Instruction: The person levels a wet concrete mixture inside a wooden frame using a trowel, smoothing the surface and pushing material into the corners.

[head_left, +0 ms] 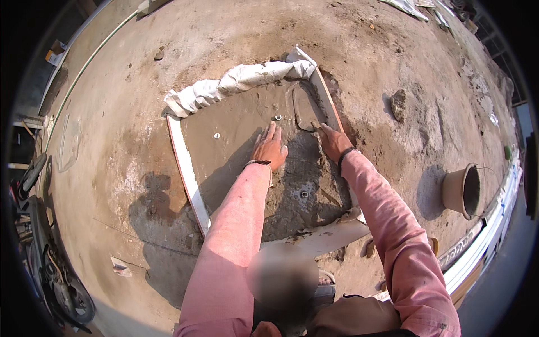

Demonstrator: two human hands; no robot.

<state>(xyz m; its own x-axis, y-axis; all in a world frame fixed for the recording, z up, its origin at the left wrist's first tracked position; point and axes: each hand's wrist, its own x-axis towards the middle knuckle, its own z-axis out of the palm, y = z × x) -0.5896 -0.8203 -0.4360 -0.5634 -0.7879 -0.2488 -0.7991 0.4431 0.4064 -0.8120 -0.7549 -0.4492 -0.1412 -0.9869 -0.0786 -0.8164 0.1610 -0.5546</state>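
Grey wet cement (pixel 241 115) fills a four-sided form, smooth toward the far left and rougher near the right side. My left hand (pixel 269 149) lies on the cement with its fingers stretched out, holding nothing. My right hand (pixel 337 143) is closed round the handle of a trowel at the form's right side. The trowel's cement-smeared blade (pixel 305 108) rests flat on the surface in the far right corner. Small round pipe ends show in the cement: one (pixel 278 117) just beyond my left fingertips, another (pixel 217 136) at left, a third (pixel 304 194) nearer me.
Crumpled white sheeting (pixel 241 78) covers the form's far edge; straight boards (pixel 188 168) bound its sides. A bucket (pixel 461 191) lies tilted at right. A rock (pixel 398 105) sits on the dirty ground. A motorcycle (pixel 59 275) stands lower left, and a pale hose (pixel 90 62) runs upper left.
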